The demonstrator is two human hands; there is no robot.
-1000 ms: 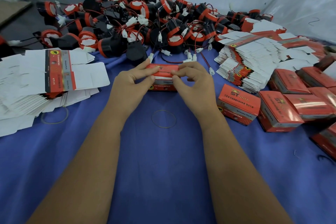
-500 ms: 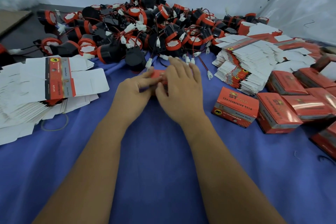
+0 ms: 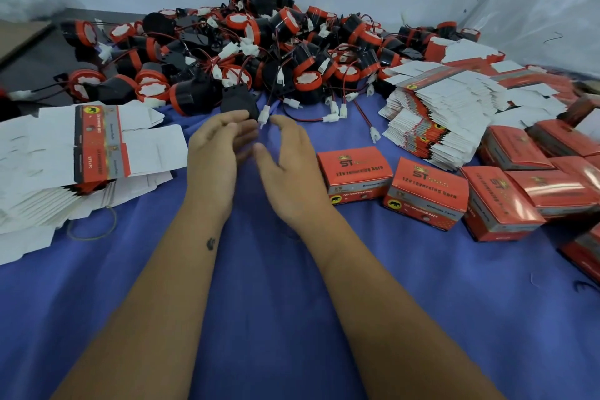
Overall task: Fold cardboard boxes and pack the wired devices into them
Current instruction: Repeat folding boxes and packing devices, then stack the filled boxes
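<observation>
Both hands, left [image 3: 216,153] and right [image 3: 287,161], hover empty with relaxed fingers over the blue worktop [image 3: 259,302]. Best next: lift one wired horn [image 3: 238,101] cleanly from the pile, wire [image 3: 328,118] untangled, then a flat carton [image 3: 97,143].

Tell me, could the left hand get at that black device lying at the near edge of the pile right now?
Probably yes. The left hand is open and holds nothing, its fingertips right at the black device. Only bare blue cloth lies between them, and a loose white connector sits just beside.
</observation>
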